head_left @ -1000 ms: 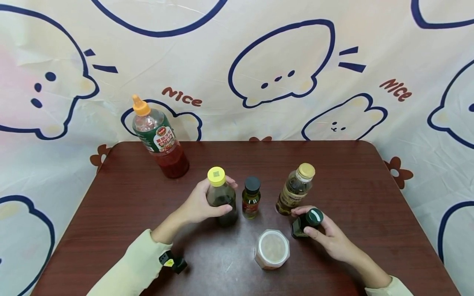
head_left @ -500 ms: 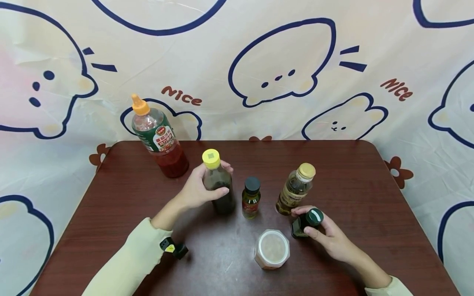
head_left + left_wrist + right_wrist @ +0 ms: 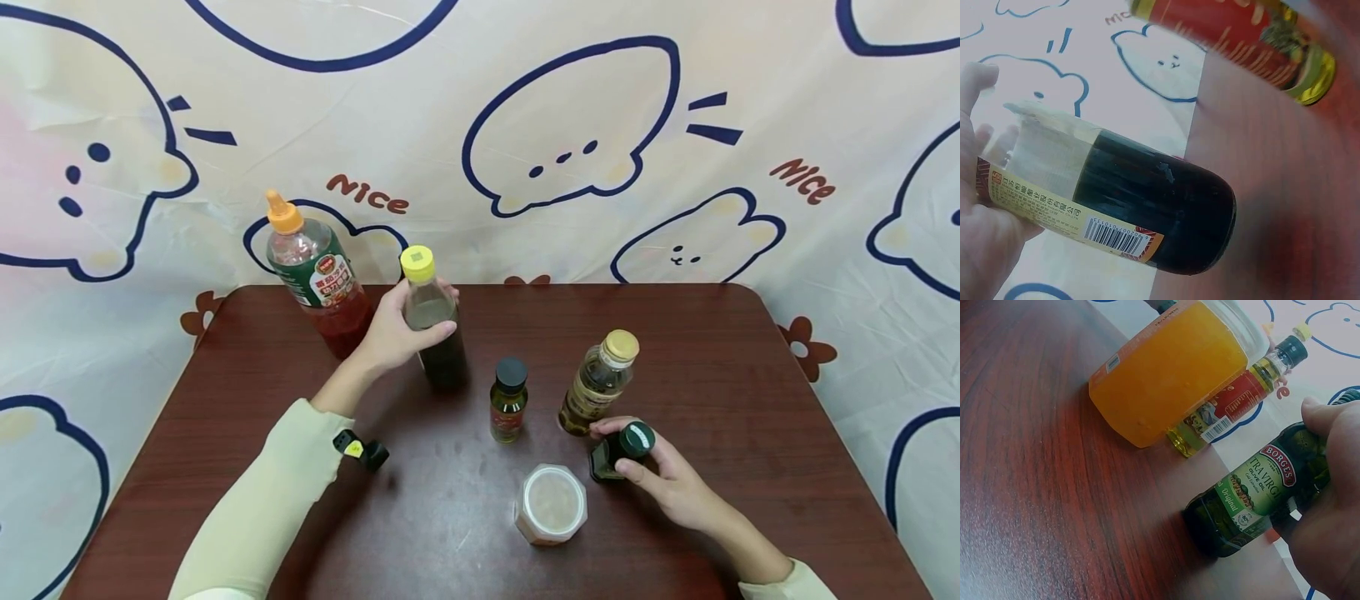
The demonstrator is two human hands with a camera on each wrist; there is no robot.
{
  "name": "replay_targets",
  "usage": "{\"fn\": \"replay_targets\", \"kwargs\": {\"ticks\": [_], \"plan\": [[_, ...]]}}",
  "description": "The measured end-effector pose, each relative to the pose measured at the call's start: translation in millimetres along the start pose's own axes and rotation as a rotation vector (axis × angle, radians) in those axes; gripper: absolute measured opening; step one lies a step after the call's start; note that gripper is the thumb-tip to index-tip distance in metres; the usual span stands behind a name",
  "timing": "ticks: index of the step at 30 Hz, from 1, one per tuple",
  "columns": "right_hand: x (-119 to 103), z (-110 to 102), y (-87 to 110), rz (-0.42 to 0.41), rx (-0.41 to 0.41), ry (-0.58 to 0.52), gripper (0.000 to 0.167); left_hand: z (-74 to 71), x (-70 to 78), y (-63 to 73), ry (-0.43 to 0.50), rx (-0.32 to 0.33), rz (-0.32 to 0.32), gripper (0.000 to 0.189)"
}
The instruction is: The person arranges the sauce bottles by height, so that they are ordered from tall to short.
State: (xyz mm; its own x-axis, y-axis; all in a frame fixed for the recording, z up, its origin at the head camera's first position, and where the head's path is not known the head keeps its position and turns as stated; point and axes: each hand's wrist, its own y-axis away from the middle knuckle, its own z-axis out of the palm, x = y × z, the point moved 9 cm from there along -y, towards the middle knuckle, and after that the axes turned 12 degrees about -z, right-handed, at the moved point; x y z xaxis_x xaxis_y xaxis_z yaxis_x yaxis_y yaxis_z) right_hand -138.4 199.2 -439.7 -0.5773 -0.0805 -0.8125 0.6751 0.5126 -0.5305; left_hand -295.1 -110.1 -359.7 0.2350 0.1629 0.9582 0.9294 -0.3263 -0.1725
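Note:
My left hand (image 3: 397,333) grips a vinegar bottle (image 3: 444,362) with a yellow cap, fingers and thumb around its upper body. Dark liquid fills its lower part, and in the left wrist view the vinegar bottle (image 3: 1160,200) shows a label with a barcode. Whether its base touches the table cannot be told. On the right, my right hand (image 3: 671,483) holds a small green olive oil bottle (image 3: 618,454) by its upper part. In the right wrist view the olive oil bottle (image 3: 1250,487) has its label facing the camera and its base on the table.
A squeeze bottle of red sauce (image 3: 318,275) stands at the back left, partly behind my left hand. A small black-capped oil bottle (image 3: 508,408) is mid-table. A yellow-capped bottle (image 3: 592,392) stands behind my right hand. Nearer is a lidded jar (image 3: 551,504) with orange contents.
My left hand has carried the vinegar bottle away from me and slightly left, toward the back of the table by the sauce bottle. The right hand and the olive oil bottle have stayed put.

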Motion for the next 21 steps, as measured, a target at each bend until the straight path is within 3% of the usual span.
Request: {"fn": "replay_targets", "kwargs": {"ticks": [7, 21], "plan": [[1, -1, 0.1, 0.01, 0.003, 0.002, 0.044, -12.0, -9.1, -17.9, -0.038, 0.059, -0.049, 0.047], [1, -1, -0.1, 0.009, -0.002, 0.013, 0.044, -32.5, -29.6, -33.6, -0.029, 0.148, -0.113, 0.046]]}}
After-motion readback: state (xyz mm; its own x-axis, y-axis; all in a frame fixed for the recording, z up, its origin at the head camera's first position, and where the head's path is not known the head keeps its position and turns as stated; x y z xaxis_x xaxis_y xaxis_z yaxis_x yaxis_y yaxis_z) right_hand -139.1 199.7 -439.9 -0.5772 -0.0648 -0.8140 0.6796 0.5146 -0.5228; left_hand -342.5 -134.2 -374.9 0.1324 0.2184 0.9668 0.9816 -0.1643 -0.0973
